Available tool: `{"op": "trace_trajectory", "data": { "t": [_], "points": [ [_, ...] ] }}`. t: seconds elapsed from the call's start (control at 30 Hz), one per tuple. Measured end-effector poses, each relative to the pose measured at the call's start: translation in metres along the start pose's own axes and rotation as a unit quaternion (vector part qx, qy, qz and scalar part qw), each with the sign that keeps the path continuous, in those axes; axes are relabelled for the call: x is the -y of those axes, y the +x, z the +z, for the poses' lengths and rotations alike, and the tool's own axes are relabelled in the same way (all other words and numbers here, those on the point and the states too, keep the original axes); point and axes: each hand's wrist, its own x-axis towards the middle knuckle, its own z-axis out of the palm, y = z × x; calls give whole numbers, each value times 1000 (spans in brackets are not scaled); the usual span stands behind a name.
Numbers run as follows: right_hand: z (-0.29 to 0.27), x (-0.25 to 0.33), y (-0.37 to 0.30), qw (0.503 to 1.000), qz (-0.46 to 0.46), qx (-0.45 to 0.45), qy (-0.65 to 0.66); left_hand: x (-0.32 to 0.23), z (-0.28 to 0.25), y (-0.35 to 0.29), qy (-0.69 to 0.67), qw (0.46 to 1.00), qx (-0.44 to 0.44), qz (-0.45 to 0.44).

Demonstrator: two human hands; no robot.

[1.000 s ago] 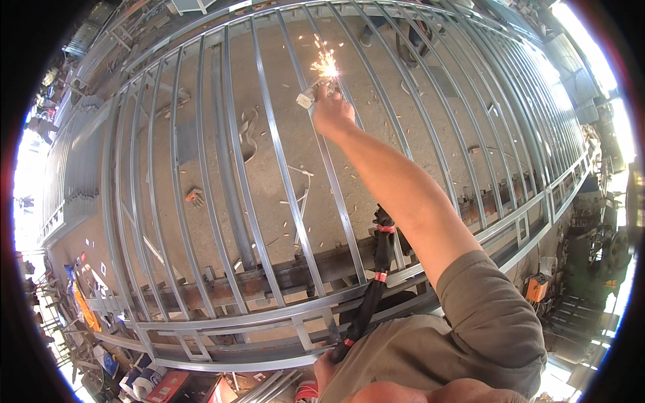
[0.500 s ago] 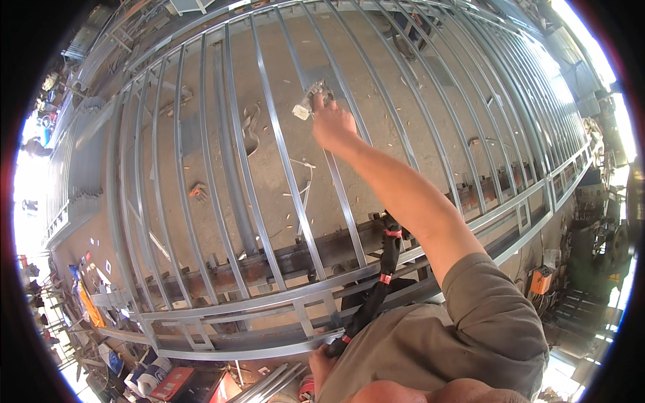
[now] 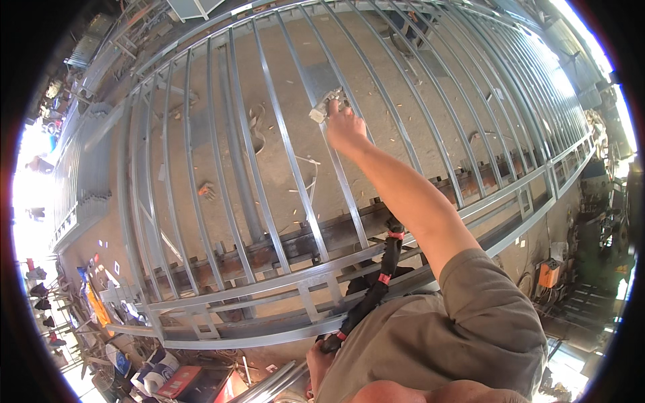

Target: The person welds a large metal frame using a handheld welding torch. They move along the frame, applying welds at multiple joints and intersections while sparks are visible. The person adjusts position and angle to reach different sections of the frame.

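Note:
My right arm (image 3: 416,208) reaches out over a large frame of silvery metal bars (image 3: 282,141). The fingers of my right hand (image 3: 346,133) are closed on a crumpled grey-white rag (image 3: 321,111), pressed against one bar; part of the rag is hidden by the hand. Low in the picture, close to my body, my left hand (image 3: 320,359) grips the lower end of a black wrapped cable (image 3: 368,303) with red bands. That cable slants up across the near rail (image 3: 255,338) of the frame, and its upper end passes beside my right forearm.
Beneath the bars runs a dark, rusty beam (image 3: 295,245). An orange-and-grey glove (image 3: 206,191) and a curled strip (image 3: 256,131) lie on the floor inside the frame. An orange box (image 3: 549,274) stands at right, a red-topped case (image 3: 180,381) lower left.
My right hand and the rag have moved slightly nearer and to the right. The whole view has shifted a little. My left hand still holds the black cable.

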Motion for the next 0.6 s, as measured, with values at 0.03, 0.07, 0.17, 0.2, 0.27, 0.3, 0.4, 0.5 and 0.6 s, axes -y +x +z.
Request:
{"op": "trace_trajectory", "data": {
  "t": [0.03,0.07,0.17,0.2,0.27,0.3,0.4,0.5,0.6],
  "points": [
    [-1,1,0,1000,0,0,-4,1,-1,-1,-7,1000,-1,0],
    [-1,2,1,1000,1,6,-9,2,-1,0,4,1000,-2,-4],
    [-4,3,3,1000,11,21,7,9,-1,2,17,1000,-4,-4],
    [-4,4,3,1000,10,22,11,11,0,4,13,1000,0,-9],
    [-5,5,4,1000,15,25,11,13,-1,9,14,1000,12,-13],
    [-5,5,4,1000,13,24,13,14,-2,11,20,999,20,-13],
    [-5,5,4,999,15,27,13,13,-5,14,23,999,31,-13],
    [-5,6,4,999,18,23,16,11,-8,12,22,999,35,-14],
    [-3,6,5,999,24,21,30,9,-9,10,0,1000,29,-8]
  ]
}}
